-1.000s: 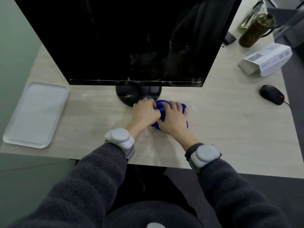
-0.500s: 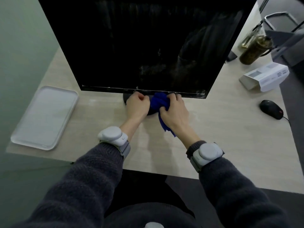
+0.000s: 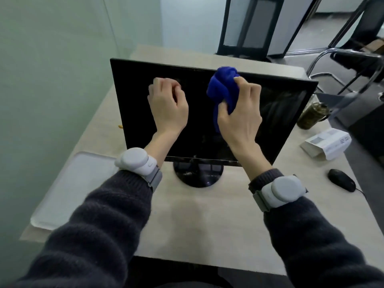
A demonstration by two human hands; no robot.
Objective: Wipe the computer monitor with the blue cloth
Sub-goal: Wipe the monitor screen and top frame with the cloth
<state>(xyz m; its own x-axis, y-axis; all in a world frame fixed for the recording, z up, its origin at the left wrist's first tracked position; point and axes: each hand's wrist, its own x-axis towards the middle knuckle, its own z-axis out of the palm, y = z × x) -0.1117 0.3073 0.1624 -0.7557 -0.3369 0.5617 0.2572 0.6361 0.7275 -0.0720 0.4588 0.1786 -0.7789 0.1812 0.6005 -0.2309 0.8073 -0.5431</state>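
Observation:
The black monitor (image 3: 278, 113) stands on its round base in the middle of the light wooden desk (image 3: 199, 221), its dark screen facing me. My right hand (image 3: 241, 113) is raised in front of the upper middle of the screen and grips the bunched blue cloth (image 3: 224, 88), whose top reaches the monitor's upper edge. My left hand (image 3: 168, 107) is held up beside it, in front of the left half of the screen, fingers curled with nothing in them. Whether the cloth touches the glass I cannot tell.
A white tray (image 3: 68, 190) lies at the desk's left edge. On the right are a black mouse (image 3: 340, 179), a white box (image 3: 326, 143) and a dark bottle (image 3: 311, 115). Chairs (image 3: 353, 48) stand behind the desk; a green wall runs along the left.
Both hands rose from the desk by the monitor base to the upper screen. The right hand carried the blue cloth up; the left hand let go of it.

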